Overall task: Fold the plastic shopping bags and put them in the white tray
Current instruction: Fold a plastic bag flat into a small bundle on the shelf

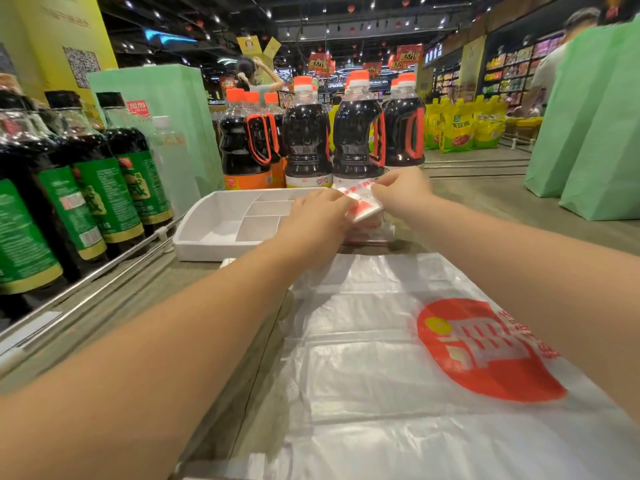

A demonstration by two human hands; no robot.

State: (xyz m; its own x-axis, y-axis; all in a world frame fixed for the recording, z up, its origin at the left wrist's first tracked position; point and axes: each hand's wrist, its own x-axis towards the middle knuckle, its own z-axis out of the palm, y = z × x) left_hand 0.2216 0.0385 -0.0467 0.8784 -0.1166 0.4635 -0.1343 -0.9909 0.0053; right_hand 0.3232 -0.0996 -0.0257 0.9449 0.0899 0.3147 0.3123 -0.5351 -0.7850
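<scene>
A white tray [207, 237] with dividers sits on the counter ahead of me. Both arms reach out over its right part. My left hand [317, 216] and my right hand [401, 192] together hold a small folded plastic bag [363, 204], white with red print, just above a stack of folded bags [370, 233] lying in the tray's right side. Closer to me, a large unfolded white plastic bag [381, 358] with a round red logo lies flat on the counter under my forearms.
Dark sauce bottles with orange caps [308, 133] stand right behind the tray. More bottles with green labels [97, 188] line the left behind a metal rail. Green paper bags [595, 133] stand at the right. People move in the shop aisle beyond.
</scene>
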